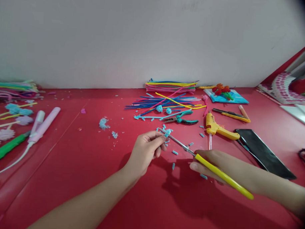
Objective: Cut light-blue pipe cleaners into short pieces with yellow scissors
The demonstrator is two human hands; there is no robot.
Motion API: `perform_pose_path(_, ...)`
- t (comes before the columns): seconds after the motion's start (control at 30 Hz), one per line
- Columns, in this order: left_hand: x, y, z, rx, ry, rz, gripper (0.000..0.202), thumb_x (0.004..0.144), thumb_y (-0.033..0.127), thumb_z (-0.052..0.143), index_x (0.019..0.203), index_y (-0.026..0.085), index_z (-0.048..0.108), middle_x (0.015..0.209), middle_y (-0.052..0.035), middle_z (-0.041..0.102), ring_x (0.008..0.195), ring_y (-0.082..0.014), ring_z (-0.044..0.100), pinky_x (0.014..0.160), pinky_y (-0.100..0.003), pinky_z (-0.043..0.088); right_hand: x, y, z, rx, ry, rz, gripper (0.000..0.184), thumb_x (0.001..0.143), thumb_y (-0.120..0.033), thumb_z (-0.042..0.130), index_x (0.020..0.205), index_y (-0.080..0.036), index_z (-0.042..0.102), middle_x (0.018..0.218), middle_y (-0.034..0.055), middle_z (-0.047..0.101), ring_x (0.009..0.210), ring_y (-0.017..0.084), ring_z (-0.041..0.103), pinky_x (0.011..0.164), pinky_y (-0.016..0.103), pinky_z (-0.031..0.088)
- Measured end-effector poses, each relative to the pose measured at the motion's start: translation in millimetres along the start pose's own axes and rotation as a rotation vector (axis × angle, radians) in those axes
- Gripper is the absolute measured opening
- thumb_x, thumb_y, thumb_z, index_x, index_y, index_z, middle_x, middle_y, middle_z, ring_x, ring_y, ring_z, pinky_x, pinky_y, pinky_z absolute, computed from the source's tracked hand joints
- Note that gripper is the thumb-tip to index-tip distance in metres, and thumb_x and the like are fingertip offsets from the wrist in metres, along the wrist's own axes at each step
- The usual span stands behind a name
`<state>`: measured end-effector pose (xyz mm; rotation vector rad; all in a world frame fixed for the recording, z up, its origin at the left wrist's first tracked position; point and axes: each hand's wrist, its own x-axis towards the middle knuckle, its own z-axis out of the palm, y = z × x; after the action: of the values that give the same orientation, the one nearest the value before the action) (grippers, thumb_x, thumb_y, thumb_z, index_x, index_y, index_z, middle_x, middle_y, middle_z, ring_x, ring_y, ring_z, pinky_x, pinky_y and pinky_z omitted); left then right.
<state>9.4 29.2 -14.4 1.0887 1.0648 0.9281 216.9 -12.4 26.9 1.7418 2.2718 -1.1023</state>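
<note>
My left hand (151, 143) is closed in a pinch on a small light blue pipe cleaner piece (168, 132). Yellow-handled scissors (215, 170) are in my right hand (216, 161), its fingers wrapped about the handle. Their metal blades reach left to the blue piece at my left fingertips; whether they touch it I cannot tell. Around and below the hands lie several short cut blue pieces (175, 152). Just beyond are teal-handled pliers (179, 118) and two fluffy blue balls (159, 108).
Pipe cleaners (171, 85) lie in a bundle by the wall, with loose ones before it. To the right are a yellow glue gun (217, 126), a cutter knife (232, 114) and a black phone (262, 151). A pink corded tool (45, 124) and fluffy flowers (4, 134) sit left.
</note>
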Motion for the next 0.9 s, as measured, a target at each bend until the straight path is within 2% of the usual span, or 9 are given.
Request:
perform_pose_path(0.2, -1, 2, 0.5, -0.001, 0.019, -0.002, 0.015, 0.073, 0.028, 0.053, 0.066, 0.014, 0.056, 0.052, 0.0015, 0.055, 0.036, -0.0023, 0.034, 0.034, -0.016, 0.020, 5, -2, 5, 0.006, -0.004, 0.009, 0.041, 0.079, -0.059, 0.031, 0.069, -0.021, 0.044, 0.063, -0.0012, 0.053, 0.051, 0.011, 0.048, 0.046, 0.022, 0.030)
perform_pose_path(0.37, 0, -1, -0.8, -0.013, 0.003, -0.007, 0.017, 0.073, 0.029, 0.053, 0.066, 0.014, 0.057, 0.053, 0.0013, 0.055, 0.035, -0.0017, 0.033, 0.034, -0.015, 0.018, 4, -4, 6, 0.037, -0.014, 0.009, 0.048, 0.079, -0.062, 0.025, 0.068, -0.019, 0.044, 0.060, -0.0029, 0.048, 0.047, 0.009, 0.045, 0.046, 0.022, 0.030)
perform_pose_path(0.5, 1, -2, -2.1, -0.027, -0.005, -0.004, 0.015, 0.074, 0.026, 0.052, 0.067, 0.014, 0.057, 0.053, 0.0011, 0.055, 0.036, -0.0015, 0.033, 0.034, -0.015, 0.018, 3, -5, 5, 0.053, -0.012, 0.033, 0.049, 0.079, -0.062, 0.024, 0.076, -0.019, 0.048, 0.064, -0.0018, 0.050, 0.047, 0.009, 0.044, 0.046, 0.023, 0.031)
perform_pose_path(0.7, 1, -4, -2.2, -0.020, -0.007, -0.001, 0.016, 0.074, 0.027, 0.052, 0.066, 0.014, 0.056, 0.054, 0.0008, 0.055, 0.036, -0.0018, 0.034, 0.034, -0.015, 0.018, 2, -9, 2, 0.058, -0.035, 0.041, 0.044, 0.079, -0.059, 0.027, 0.066, -0.019, 0.041, 0.059, -0.0033, 0.044, 0.048, 0.009, 0.042, 0.045, 0.021, 0.031)
perform_pose_path(0.9, 1, -6, -2.7, -0.051, -0.022, 0.000, 0.016, 0.074, 0.027, 0.052, 0.065, 0.013, 0.055, 0.054, 0.0010, 0.055, 0.036, -0.0018, 0.033, 0.034, -0.016, 0.018, 1, -19, -5, 0.089, -0.079, 0.111, 0.045, 0.079, -0.059, 0.025, 0.068, -0.018, 0.042, 0.060, -0.0027, 0.042, 0.049, 0.010, 0.042, 0.044, 0.021, 0.030)
